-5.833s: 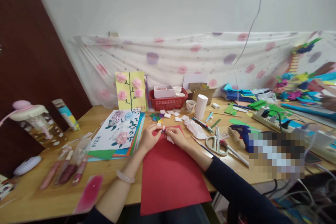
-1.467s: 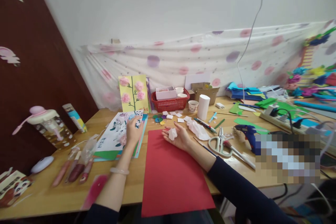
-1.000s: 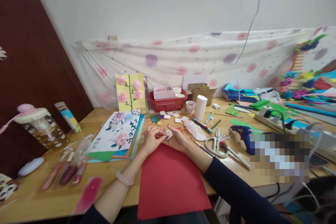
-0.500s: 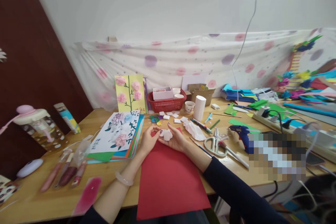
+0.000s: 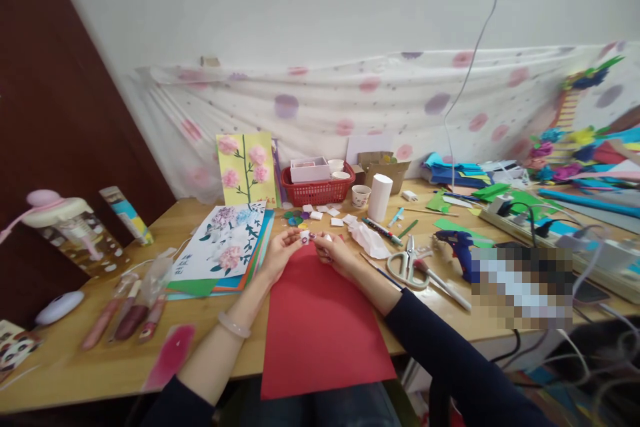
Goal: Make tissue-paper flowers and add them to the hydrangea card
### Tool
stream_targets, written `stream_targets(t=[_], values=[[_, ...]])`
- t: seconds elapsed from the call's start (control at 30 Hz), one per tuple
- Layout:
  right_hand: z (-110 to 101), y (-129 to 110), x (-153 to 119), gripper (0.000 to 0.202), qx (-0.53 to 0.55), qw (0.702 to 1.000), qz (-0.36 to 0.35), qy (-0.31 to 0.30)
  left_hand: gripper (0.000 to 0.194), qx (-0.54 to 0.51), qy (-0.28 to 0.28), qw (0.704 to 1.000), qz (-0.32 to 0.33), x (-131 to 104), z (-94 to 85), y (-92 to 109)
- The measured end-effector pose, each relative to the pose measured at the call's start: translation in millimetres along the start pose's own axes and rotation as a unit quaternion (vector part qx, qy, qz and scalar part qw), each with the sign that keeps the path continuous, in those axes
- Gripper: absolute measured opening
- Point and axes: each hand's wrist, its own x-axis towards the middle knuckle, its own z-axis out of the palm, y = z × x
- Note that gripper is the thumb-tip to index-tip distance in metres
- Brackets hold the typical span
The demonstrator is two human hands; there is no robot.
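Note:
A small piece of white tissue paper (image 5: 305, 235) is pinched between the fingertips of both my hands, above the far end of a red paper sheet (image 5: 320, 333). My left hand (image 5: 283, 252) grips it from the left, thumb against fingers. From the other side my right hand (image 5: 336, 256) holds it with curled fingers, and a bit of white shows at those fingers too. Just beyond lie several white squares (image 5: 316, 215) and some colored discs (image 5: 295, 218). A crumpled white tissue (image 5: 369, 240) lies to the right of my right hand.
Scissors (image 5: 409, 265), a brush (image 5: 445, 287) and a blue glue gun (image 5: 457, 250) lie on the right, near a power strip (image 5: 555, 240). A white roll (image 5: 381, 198) and red basket (image 5: 317, 193) stand behind. Flower-printed paper (image 5: 220, 240) tops a stack on the left.
The white tissue lay spread out across my fingers; now it is gathered small between the fingertips. My right hand has curled from a more open pose. The camera view has shifted slightly.

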Motion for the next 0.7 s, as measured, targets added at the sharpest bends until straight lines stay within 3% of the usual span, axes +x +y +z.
stream_targets(t=[0.2,0.7], values=[[10,-4,-8,0.041,-0.073,0.997,-0.029,-0.010,0.015,0.019,-0.035,0.999,-0.002,-2,0.3,-1],[10,-8,-10,0.023,-0.142,0.987,-0.079,0.009,0.018,0.030,-0.031,0.999,-0.029,0,-5.6,-9]])
